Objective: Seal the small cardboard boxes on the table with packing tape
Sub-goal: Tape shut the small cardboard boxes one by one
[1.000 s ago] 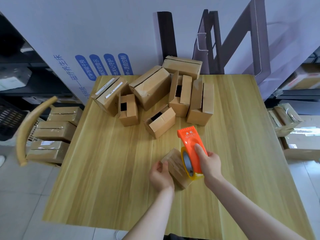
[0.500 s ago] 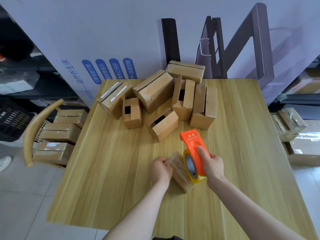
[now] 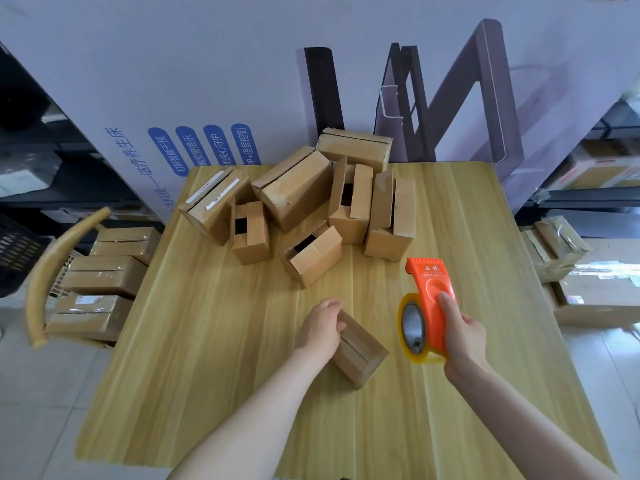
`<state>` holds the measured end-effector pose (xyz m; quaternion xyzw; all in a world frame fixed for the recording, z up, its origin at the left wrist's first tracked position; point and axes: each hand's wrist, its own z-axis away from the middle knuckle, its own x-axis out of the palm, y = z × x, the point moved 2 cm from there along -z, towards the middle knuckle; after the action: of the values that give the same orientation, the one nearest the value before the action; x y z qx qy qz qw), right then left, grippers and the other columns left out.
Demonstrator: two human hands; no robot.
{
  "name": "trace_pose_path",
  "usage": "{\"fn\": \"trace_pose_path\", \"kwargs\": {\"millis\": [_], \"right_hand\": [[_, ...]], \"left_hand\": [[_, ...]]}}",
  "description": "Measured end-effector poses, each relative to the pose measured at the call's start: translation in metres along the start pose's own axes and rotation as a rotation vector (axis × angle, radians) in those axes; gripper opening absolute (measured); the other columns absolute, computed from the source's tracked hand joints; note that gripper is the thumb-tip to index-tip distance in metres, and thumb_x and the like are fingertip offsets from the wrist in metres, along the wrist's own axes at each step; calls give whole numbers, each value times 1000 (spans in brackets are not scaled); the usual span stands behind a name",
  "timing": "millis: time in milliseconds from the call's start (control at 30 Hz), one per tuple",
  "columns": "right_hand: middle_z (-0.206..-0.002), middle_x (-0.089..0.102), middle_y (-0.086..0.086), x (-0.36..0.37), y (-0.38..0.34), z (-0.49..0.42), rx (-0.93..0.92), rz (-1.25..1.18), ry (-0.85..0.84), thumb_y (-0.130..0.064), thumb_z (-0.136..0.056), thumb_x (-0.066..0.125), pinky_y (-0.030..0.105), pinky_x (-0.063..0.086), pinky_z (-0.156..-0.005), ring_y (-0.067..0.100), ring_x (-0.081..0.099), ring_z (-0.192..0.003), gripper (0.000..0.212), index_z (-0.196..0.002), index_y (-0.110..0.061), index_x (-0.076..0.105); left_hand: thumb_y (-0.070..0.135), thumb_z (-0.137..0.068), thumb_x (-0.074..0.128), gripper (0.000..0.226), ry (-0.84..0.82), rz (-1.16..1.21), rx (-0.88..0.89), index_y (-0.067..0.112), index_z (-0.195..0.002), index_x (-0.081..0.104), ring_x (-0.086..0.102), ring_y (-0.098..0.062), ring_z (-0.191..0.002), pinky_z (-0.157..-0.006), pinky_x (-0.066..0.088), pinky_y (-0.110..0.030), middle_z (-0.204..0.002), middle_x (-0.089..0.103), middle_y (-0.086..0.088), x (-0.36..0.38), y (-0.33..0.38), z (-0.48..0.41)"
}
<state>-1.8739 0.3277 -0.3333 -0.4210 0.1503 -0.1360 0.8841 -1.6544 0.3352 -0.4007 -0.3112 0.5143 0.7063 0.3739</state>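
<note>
A small closed cardboard box lies on the wooden table in front of me. My left hand grips its far left end. To the right, my right hand holds an orange tape dispenser with a roll of clear yellowish tape, lifted clear of the box with a gap between them. Further back, a heap of several small cardboard boxes sits on the table, some with open flaps.
A large white carton with blue print stands behind the table. On a chair at the left, taped boxes are stacked. More boxes lie on the floor at the right, near shelving.
My right hand has pulled the tape dispenser off the box and away to the right. My left hand stays on the box.
</note>
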Motion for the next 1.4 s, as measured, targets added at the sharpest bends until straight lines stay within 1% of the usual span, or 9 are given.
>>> {"fn": "trace_pose_path", "kwargs": {"millis": [200,400,500,600,733,867,1100,1267,1400], "right_hand": [[-73,62,9,-3,6,1,12,5,5,-45,-86,66,30,46,-57,21,58,-63,39,-76,-7,62],[-77,64,10,-4,7,-1,27,16,-4,-47,-85,66,29,46,-56,22,60,-65,45,-89,-2,65],[-77,64,10,-6,6,-2,18,16,-13,-47,-85,65,28,45,-55,21,60,-64,45,-90,-2,64],[-75,64,9,-9,3,-2,5,13,-27,-45,-86,65,28,44,-54,20,59,-63,39,-83,-6,64],[-74,64,10,-16,-1,-5,-13,8,-38,-43,-87,65,30,47,-57,22,60,-64,36,-77,-9,63],[-75,64,11,-18,-4,-11,-13,13,-57,-44,-86,65,30,48,-58,23,61,-65,37,-77,-8,63],[-80,66,11,-10,-13,-20,-20,58,-129,-47,-85,66,30,49,-59,24,63,-70,38,-81,-9,63],[-82,66,11,-9,-18,-26,-26,78,-172,-47,-84,67,33,51,-66,24,63,-72,39,-83,-8,64],[-81,66,10,-13,-19,-31,-26,96,-195,-47,-84,67,37,51,-72,25,63,-74,38,-84,-9,65]], "left_hand": [[-2,-84,52,39,-156,-267,50,18,-118,54,58,-15,-92,-73,49,-31,-108,59,1,-9,19,-14],[27,-93,48,33,-223,-33,-45,4,-110,65,53,-10,-62,-59,43,-25,-74,58,5,-12,15,-21],[18,-94,47,28,-242,-106,28,10,-116,61,57,-16,-76,-69,48,-30,-104,64,-3,-12,20,-19],[11,-89,57,44,-226,-216,13,23,-131,49,56,-14,-109,-88,47,-33,-138,48,4,-9,13,-13],[40,-90,56,54,-114,-231,-151,22,-139,41,44,-19,-126,-96,42,-34,-137,45,2,-6,-3,-1],[31,-93,46,56,3,-346,7,19,-146,30,27,-21,-137,-109,34,-36,-147,30,-3,7,-1,16],[45,-96,45,48,-172,-386,-70,14,-131,48,39,-23,-125,-99,40,-38,-133,44,-5,14,18,15],[35,-94,53,43,-77,-282,-202,15,-132,46,43,-25,-117,-92,45,-38,-130,40,-7,20,30,26],[22,-93,54,57,44,-276,-79,18,-145,32,29,-26,-135,-112,25,-35,-149,27,-6,29,37,32]]}}
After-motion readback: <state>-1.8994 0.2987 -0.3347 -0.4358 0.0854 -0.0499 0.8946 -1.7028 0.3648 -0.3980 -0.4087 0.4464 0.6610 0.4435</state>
